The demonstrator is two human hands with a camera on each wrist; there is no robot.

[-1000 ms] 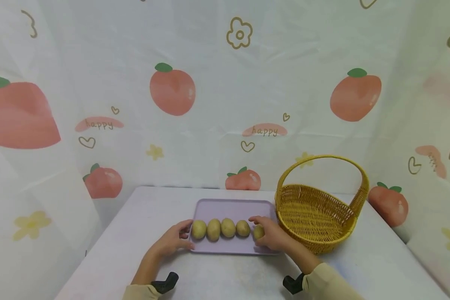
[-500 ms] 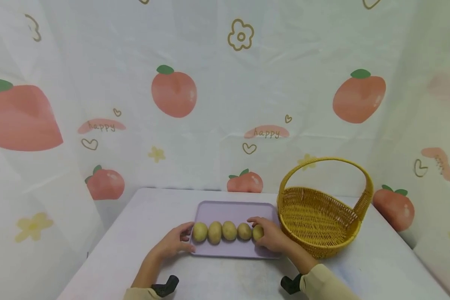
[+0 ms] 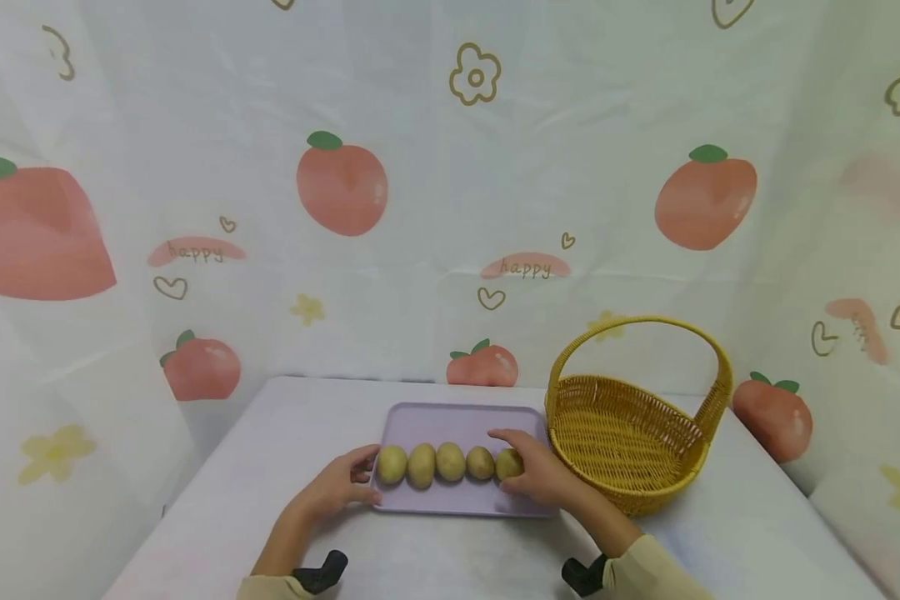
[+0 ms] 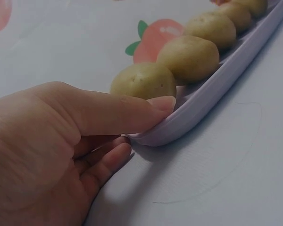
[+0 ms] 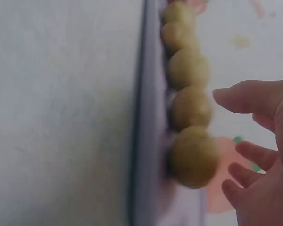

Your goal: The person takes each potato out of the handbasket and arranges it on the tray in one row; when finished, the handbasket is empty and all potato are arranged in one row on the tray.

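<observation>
The right hand sat at the right end of the row, fingers loosely spread and cupped beside the last potato. The right wrist view showed the fingertips near that potato but with a gap between; no grip closed. The left hand was at the tray's left corner: thumb pressed on the rim, fingers curled under the edge, pinching it steady.

Five potatoes lay in a line across the tray, each touching its neighbour. The one nearest the left thumb sat just inside the rim. The tray rested on the table, and a basket stood just beside its right edge, with nothing visible inside from the head view.

By the look of it, the step in hand was the settling of that right-end potato, either lining it up or getting ready to take it. A pick would have called for thumb and fingers to close round it without knocking the neighbour, while the left hand held the tray from sliding; the basket was a short reach right.
</observation>
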